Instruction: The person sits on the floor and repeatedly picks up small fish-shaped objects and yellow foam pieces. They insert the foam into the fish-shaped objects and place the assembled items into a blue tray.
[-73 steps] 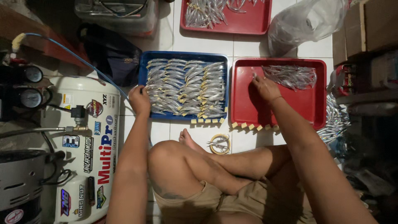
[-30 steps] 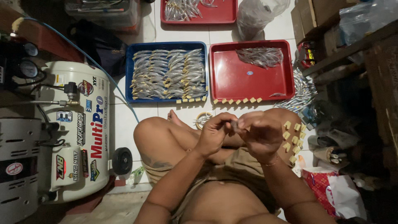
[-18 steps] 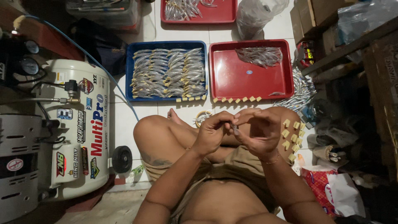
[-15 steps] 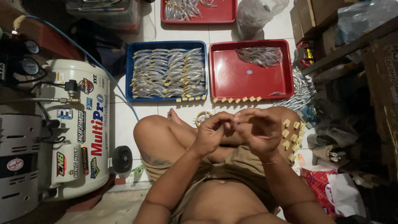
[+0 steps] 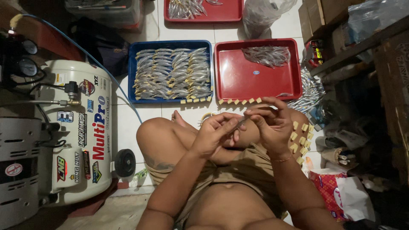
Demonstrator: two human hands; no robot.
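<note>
Silvery lure (image 5: 241, 123) pinched between left hand (image 5: 213, 135) and right hand (image 5: 272, 123).

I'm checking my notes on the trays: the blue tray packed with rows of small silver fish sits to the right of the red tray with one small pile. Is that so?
Not quite. In the head view the blue tray, packed with rows of small silver fish, sits to the left of the red tray, which does hold just one small pile.
</note>
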